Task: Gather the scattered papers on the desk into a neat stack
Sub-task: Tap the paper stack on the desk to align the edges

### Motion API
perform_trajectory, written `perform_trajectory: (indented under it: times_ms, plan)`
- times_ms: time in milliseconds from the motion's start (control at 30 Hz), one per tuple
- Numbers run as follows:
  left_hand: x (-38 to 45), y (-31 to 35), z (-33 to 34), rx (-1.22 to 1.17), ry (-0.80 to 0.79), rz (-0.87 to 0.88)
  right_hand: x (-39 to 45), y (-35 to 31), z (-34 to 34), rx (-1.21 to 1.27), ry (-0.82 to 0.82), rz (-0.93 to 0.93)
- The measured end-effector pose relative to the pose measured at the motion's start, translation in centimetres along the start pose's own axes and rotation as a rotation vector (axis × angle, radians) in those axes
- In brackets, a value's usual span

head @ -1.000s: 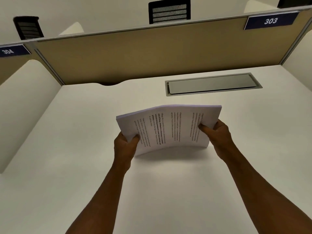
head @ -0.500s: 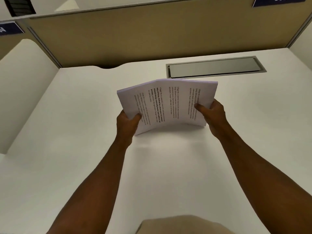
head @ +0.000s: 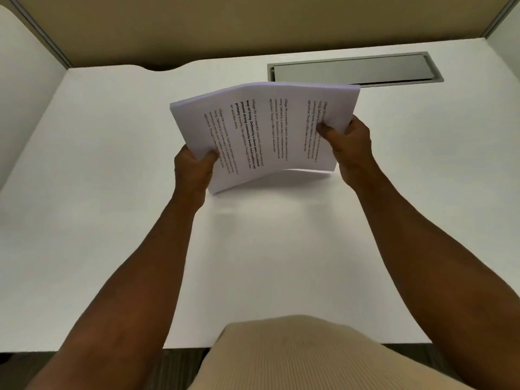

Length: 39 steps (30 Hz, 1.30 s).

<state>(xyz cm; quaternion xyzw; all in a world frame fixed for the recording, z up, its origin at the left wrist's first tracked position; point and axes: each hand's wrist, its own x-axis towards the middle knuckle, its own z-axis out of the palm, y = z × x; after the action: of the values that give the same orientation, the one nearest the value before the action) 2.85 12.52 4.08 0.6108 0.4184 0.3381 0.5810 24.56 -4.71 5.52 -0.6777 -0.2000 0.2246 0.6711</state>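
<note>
- White desk (head: 98, 192), smooth and matte, walled by tan fabric partitions (head: 253, 23); I see a grey metal cable hatch (head: 357, 69) set flush near its far edge, just beyond the papers.
- Papers (head: 264, 133), a thick white stack, held above the desk's middle, bowed upward, casting a soft shadow beneath.
- Left hand (head: 192, 170) grasps the stack's near-left corner, thumb on top; right hand (head: 350, 144) grasps the right edge, thumb on top.
- Printed text runs sideways; I can read "Village life is a peaceful" and bold "way of living."
- Ribbed beige clothing (head: 295, 358) fills the bottom edge.
</note>
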Motion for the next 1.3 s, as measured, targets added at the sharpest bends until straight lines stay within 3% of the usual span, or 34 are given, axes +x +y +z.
perform_trajectory:
  times_ms: [467,1300]
  plan:
    - [0.4,0.2,-0.4,-0.007,0.06,0.011,-0.2,-0.2,-0.2,0.023,-0.015,-0.02]
    - [-0.1,-1.4,-0.5,0.031,-0.033,-0.038,-1.2,0.5,-0.4,-0.043,0.0,0.109]
